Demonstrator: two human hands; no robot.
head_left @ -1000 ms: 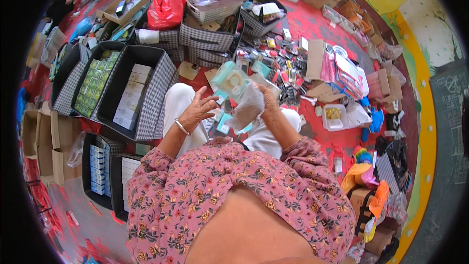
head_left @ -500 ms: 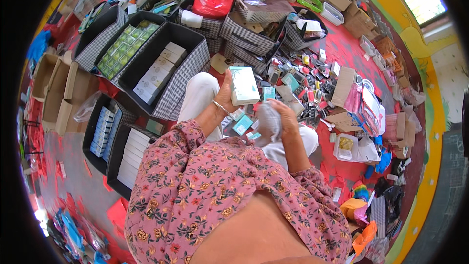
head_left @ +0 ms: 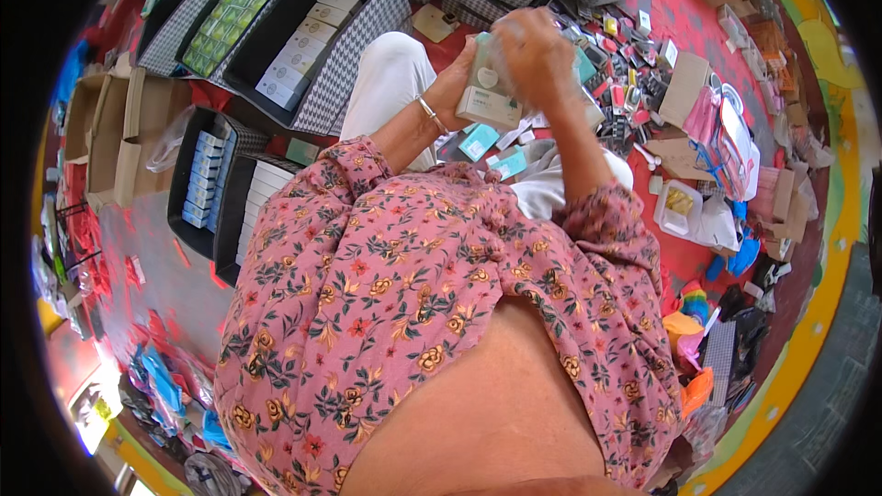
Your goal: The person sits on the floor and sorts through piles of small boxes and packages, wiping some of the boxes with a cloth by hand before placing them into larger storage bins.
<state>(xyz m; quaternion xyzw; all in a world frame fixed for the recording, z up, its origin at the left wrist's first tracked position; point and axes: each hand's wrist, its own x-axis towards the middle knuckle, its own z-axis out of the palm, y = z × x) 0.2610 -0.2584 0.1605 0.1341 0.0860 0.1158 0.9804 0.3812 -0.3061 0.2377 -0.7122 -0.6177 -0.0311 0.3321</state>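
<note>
A small white and pale green carton stands tilted in front of me, gripped along its left side by my left hand, which wears a bangle. My right hand is over the carton's upper right part, smeared by motion. It is closed around a grey cloth, of which only a blurred bit shows against the carton. Below the carton, several teal and white small boxes lie between my knees.
At the left stand black-lined houndstooth bins holding white boxes and green packs. A smaller bin has blue boxes. Many small loose items cover the red floor at the right, beside a clear tub. Open brown cartons stand far left.
My right hand has moved up and left with the grey cloth, from beside the carton onto it. The carton is now tilted differently in my left hand. The view has shifted.
</note>
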